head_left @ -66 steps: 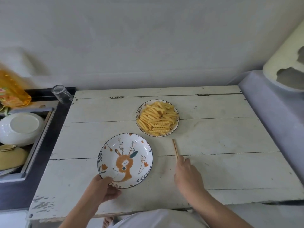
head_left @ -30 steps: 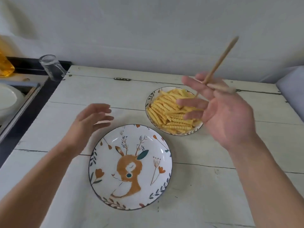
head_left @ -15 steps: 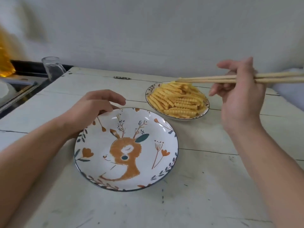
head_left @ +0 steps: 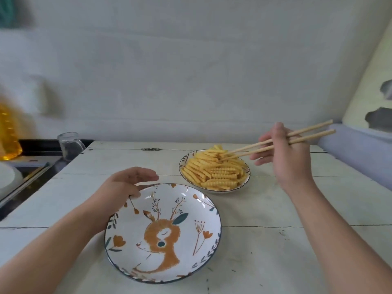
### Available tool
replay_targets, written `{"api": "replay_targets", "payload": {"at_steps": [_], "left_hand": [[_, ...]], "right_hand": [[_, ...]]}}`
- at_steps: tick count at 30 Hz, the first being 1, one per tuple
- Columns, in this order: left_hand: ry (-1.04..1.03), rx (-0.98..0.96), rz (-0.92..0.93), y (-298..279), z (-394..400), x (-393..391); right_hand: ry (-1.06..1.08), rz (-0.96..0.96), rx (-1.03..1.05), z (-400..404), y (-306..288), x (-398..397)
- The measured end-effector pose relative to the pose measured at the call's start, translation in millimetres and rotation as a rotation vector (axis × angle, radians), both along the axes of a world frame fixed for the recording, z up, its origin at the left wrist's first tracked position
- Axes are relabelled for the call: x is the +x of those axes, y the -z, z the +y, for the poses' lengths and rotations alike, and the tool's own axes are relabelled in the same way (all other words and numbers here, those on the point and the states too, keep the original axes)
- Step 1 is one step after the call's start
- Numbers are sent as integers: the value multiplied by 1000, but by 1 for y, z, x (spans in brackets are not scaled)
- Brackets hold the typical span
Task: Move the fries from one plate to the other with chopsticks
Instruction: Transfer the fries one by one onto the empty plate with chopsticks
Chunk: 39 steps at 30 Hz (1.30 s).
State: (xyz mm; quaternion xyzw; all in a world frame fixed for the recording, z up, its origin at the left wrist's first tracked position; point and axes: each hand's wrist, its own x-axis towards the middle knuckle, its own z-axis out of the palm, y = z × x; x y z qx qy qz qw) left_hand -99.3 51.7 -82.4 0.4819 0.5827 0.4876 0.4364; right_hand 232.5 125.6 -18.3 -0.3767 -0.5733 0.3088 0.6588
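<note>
From the head view, the right hand (head_left: 285, 160) grips a pair of pale wooden chopsticks (head_left: 275, 141), their tips down among the heap of yellow crinkle-cut fries (head_left: 212, 170) on the far white round plate with a dark rim (head_left: 247, 181). The left hand (head_left: 125, 185) rests with loosely curled fingers on the far-left rim of the near white plate painted with an orange deer (head_left: 203, 225), holding nothing. Both plates sit on the white painted plank table (head_left: 275, 251). A clear glass jar (head_left: 69, 145) stands at the table's far-left corner.
</note>
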Motion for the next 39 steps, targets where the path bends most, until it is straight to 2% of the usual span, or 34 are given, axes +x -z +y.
{"api": "replay_targets", "payload": {"at_steps": [14,21,29,34,36,39], "left_hand": [[-56,24,-89,6,19,-2],[-109,31,-341,3,7,-4],[-77,40,-270,10,6,-3],[-80,20,-255,9,4,-5],[-64,8,-248,5,4,-4],[-96,38,-339,1,6,-4]], "right_hand": [[39,-99,-8,11,8,5],[30,-70,-40,16,8,14],[-18,-113,-88,20,14,12],[-38,11,-81,6,-2,7],[-104,78,-88,-5,-12,0],[-237,105,-119,-20,-13,-19]]}}
